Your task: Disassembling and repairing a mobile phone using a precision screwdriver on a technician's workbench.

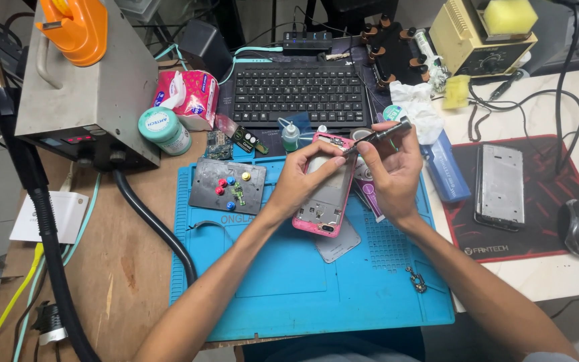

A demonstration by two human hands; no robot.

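Near the frame's centre the left hand (301,179) clamps fingers and thumb round a pink opened phone (325,194), tilted above the blue mat (289,281); the right hand (391,171) pinches a dark slim tool (378,136) whose tip meets the phone's top edge. Upper left stand a round teal-lidded tub (163,130) and a pink tissue pack (187,97); both forearms rise from the lower edge.
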